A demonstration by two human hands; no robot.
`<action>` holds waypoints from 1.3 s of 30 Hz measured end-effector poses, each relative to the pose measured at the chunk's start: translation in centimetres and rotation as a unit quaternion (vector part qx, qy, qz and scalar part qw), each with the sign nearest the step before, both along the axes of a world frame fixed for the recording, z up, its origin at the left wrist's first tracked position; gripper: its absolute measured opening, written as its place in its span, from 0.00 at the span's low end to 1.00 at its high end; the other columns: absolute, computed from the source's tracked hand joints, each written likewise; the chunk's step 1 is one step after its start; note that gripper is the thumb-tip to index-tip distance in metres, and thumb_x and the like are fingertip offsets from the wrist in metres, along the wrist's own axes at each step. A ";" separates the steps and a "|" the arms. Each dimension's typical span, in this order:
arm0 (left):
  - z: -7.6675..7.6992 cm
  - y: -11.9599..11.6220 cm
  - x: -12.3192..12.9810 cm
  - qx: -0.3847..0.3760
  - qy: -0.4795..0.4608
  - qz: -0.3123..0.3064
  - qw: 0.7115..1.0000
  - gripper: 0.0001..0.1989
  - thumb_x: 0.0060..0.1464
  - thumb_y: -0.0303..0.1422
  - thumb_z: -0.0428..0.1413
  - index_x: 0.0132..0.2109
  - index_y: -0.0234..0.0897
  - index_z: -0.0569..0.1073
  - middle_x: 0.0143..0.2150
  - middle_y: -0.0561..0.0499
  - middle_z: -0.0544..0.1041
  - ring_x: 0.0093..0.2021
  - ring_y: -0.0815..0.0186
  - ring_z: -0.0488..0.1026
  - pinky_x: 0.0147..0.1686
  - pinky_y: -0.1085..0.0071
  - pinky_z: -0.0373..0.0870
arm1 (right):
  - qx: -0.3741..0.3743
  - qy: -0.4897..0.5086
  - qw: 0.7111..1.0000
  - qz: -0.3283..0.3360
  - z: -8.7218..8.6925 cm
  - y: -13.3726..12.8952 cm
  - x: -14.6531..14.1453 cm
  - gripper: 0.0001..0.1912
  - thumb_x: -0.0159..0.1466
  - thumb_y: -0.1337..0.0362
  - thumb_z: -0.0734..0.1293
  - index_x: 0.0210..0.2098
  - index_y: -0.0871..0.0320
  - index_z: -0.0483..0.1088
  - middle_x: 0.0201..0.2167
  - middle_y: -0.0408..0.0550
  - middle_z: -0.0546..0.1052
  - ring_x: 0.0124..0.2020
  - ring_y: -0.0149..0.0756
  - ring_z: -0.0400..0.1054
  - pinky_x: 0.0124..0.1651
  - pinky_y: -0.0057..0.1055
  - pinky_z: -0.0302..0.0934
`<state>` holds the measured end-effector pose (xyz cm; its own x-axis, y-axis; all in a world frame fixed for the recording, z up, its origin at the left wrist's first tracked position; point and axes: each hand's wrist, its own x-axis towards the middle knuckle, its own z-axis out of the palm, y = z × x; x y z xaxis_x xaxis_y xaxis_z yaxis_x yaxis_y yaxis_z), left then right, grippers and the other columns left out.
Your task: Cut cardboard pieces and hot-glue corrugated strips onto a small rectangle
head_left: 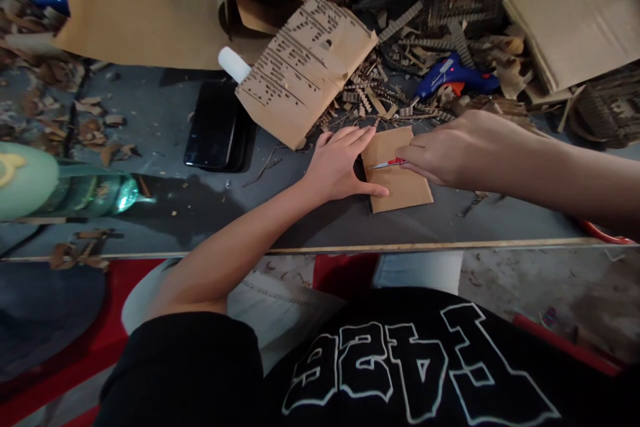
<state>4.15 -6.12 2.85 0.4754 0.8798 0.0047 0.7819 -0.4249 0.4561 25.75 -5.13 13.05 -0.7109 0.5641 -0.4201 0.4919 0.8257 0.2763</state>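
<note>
A small piece of brown cardboard (399,188) lies flat on the dark tabletop in front of me. My left hand (336,163) rests at its left side with thumb and fingers spread; the thumb lies on the cardboard's lower left part and the fingertips reach its upper left edge. In my right hand (440,150) is a craft knife (387,163) with a red handle, gripped in closed fingers. The knife's pointed blade is aimed left, its tip at the cardboard's surface between my hands. My fingers hide most of the handle.
Beyond my hands lies a cardboard sheet with slots (310,67), near a blue glue gun (453,77) among cardboard scraps. A black phone (213,127) and a bottle (85,187) lie to the left. The table's front edge (425,247) runs close to me.
</note>
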 end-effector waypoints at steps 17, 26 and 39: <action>0.2 -0.1 0.0 0.000 0.011 -0.001 1.000 0.61 0.40 0.67 0.63 0.73 0.39 0.57 0.74 0.41 0.61 0.73 0.43 0.57 0.69 0.49 0.51 | 0.033 -0.015 0.999 0.019 -0.6 0.1 0.1 0.11 0.72 0.67 0.59 0.42 0.54 0.73 0.33 0.45 0.79 0.33 0.39 0.74 0.27 0.33 0.38; 0.3 -0.1 0.0 -0.005 0.018 -0.006 1.000 0.61 0.41 0.67 0.62 0.74 0.40 0.56 0.75 0.42 0.59 0.73 0.42 0.56 0.69 0.48 0.50 | 0.038 0.035 0.997 0.061 -0.8 0.2 0.6 0.14 0.72 0.69 0.57 0.40 0.57 0.73 0.32 0.48 0.78 0.30 0.35 0.70 0.29 0.33 0.39; 0.3 -0.1 -0.1 -0.007 0.020 -0.008 1.000 0.60 0.42 0.68 0.61 0.74 0.42 0.55 0.75 0.41 0.59 0.74 0.42 0.55 0.69 0.48 0.50 | -0.001 -0.008 1.000 0.011 0.0 -0.1 -0.1 0.15 0.73 0.66 0.57 0.46 0.55 0.75 0.38 0.48 0.80 0.34 0.37 0.71 0.30 0.34 0.42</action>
